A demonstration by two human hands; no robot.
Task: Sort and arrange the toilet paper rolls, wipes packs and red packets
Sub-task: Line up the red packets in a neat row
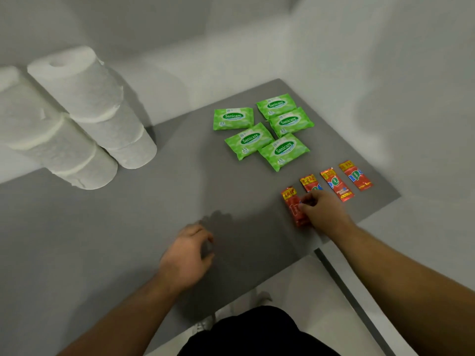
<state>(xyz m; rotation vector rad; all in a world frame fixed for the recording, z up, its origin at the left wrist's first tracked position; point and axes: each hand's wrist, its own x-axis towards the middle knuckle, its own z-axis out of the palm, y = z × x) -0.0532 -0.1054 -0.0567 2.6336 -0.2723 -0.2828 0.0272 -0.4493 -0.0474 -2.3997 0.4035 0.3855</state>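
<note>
White toilet paper rolls (97, 114) stand stacked in leaning columns at the far left of the grey table (154, 201). Several green Sanicare wipes packs (262, 132) lie clustered flat at the far right. Below them several red packets (336, 185) lie in a slanted row. My right hand (321, 209) rests on the nearest red packet (293, 201), fingertips pinching it against the table, and covers part of the packet beside it. My left hand (187, 255) hovers over bare table near the front, fingers loosely curled, holding nothing.
The table's right edge (359, 222) runs just beyond the red packets, and its front edge lies near my body. A pale wall stands behind the table. A metal strip (347, 291) crosses the light floor at the right.
</note>
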